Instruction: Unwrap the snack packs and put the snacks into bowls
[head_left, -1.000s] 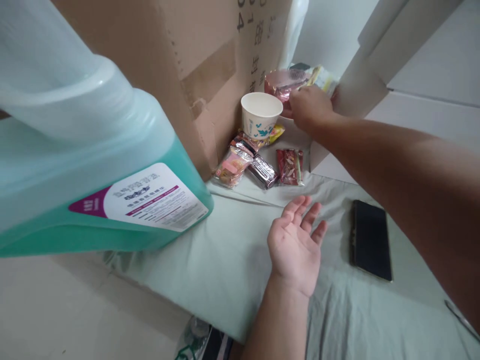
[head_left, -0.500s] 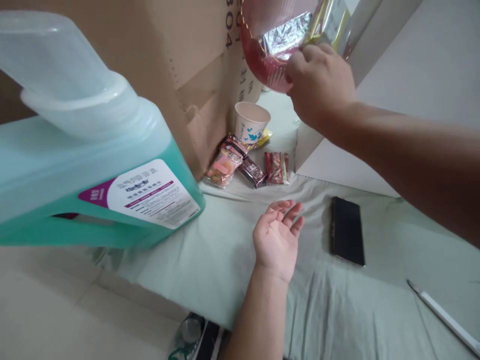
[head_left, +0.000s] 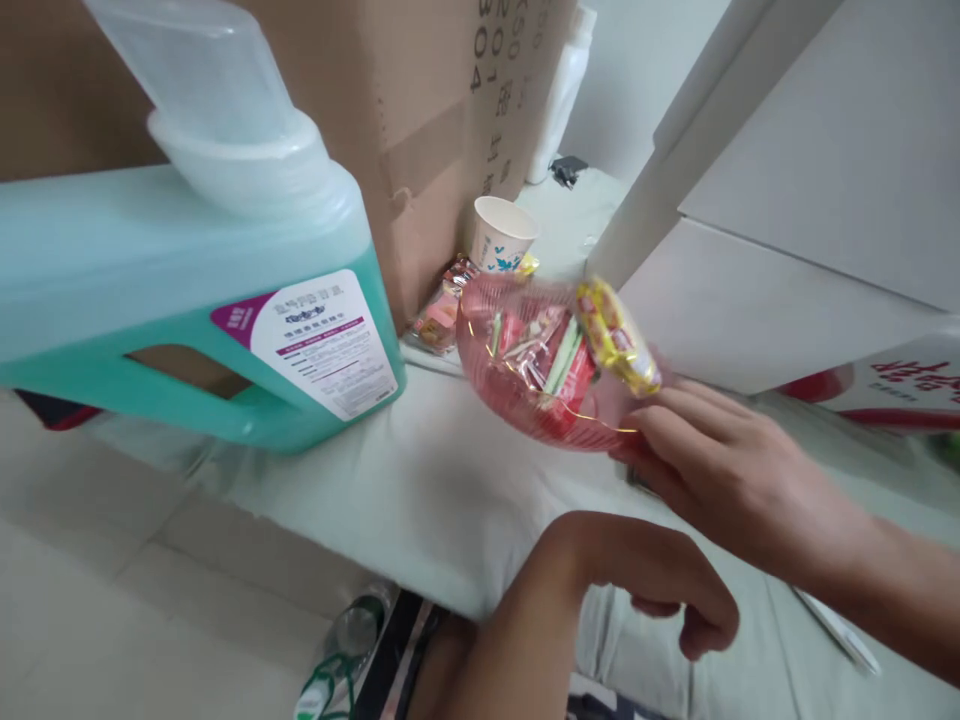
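My right hand (head_left: 712, 460) grips the near right rim of a clear pink ribbed bowl (head_left: 510, 412) with a gold edge. Inside lie red, green and brown wrapped snacks (head_left: 559, 365). A yellow snack packet (head_left: 619, 340) rests by the right rim, close to my fingers. Below the bowl is my left hand (head_left: 667, 570), bent at the wrist with loosely curled, parted fingers, holding nothing. Beyond the bowl stand a white paper cup (head_left: 499, 238) and a pink-wrapped snack (head_left: 439, 315). The bowl hides other snacks on the cloth.
A large jug of green liquid (head_left: 315, 270) stands on the left, against a cardboard box (head_left: 420, 110). A white bottle (head_left: 562, 95) is farther back. White panels rise on the right. The pale green cloth (head_left: 427, 470) bears a slim white tool (head_left: 844, 630); a plastic bottle (head_left: 352, 640) is below.
My right hand has brought the bowl down and toward me, levelling it so its snacks show. My left hand has turned over and bent rightward. The phone is now mostly hidden.
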